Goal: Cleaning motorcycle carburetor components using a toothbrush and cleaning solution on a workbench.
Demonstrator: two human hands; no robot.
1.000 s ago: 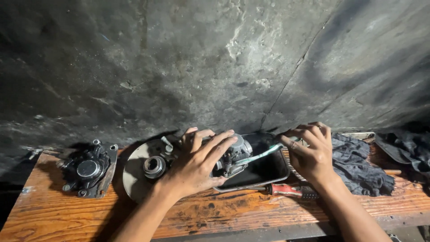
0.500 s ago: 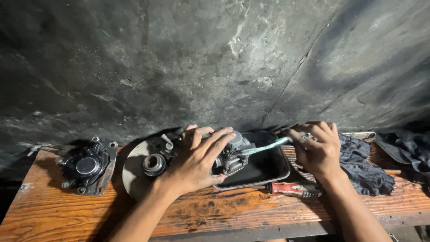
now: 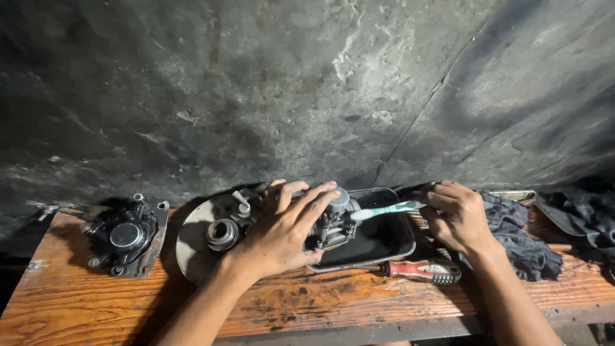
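My left hand (image 3: 285,230) grips a grey metal carburetor (image 3: 333,221), holding it over the left end of a dark rectangular tray (image 3: 391,238). My right hand (image 3: 456,214) holds a pale green toothbrush (image 3: 384,209) by its handle. The brush head rests against the top of the carburetor. Most of the carburetor body is hidden under my left fingers.
A round metal plate (image 3: 192,240) with a small cylindrical part (image 3: 221,232) lies left of the tray. A black brake caliper (image 3: 125,236) sits at the bench's left end. A red-handled screwdriver (image 3: 419,270) lies in front of the tray. Dark rags (image 3: 519,234) lie at the right. A stained concrete wall rises behind the wooden bench (image 3: 83,301).
My right hand closed on the toothbrush and drew it rightward, its head still at the carburetor. My left hand kept its grip on the carburetor.
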